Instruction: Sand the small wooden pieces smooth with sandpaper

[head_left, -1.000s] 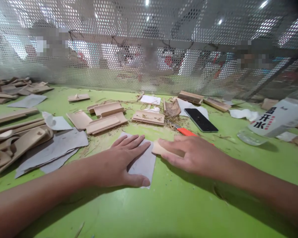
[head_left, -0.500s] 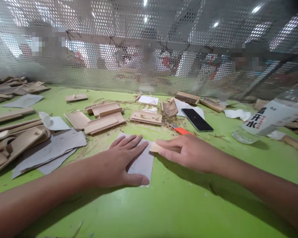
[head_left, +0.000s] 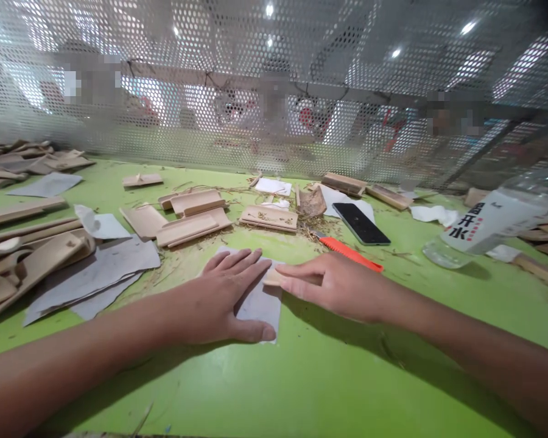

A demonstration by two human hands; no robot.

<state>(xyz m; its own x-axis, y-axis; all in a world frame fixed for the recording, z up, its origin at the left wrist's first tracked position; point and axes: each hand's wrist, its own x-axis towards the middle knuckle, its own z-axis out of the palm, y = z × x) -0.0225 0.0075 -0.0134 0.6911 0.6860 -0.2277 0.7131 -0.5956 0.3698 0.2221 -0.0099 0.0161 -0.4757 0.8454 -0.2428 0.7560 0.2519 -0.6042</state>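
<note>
My left hand (head_left: 232, 298) lies flat with its fingers spread, pressing a sheet of grey sandpaper (head_left: 260, 313) onto the green table. Between thumb and forefinger, my right hand (head_left: 324, 286) pinches a small pale wooden piece (head_left: 272, 278), whose end rests over the right part of the sheet. Most of that piece is hidden by the fingers, so its full shape cannot be made out. Just beyond the right hand lies an orange utility knife (head_left: 351, 253), its blade toward the wood shavings.
Several curved bamboo pieces (head_left: 194, 225) lie ahead among shavings. A black phone (head_left: 360, 223) and a tilted water bottle (head_left: 488, 225) are at the right. More grey sheets (head_left: 91, 277) and bamboo strips (head_left: 41, 261) lie left. A perforated metal screen (head_left: 237, 128) stands behind.
My right hand has slid a little to the left with the wooden piece, further onto the sandpaper. More of the orange knife shows. My left hand stays in place.
</note>
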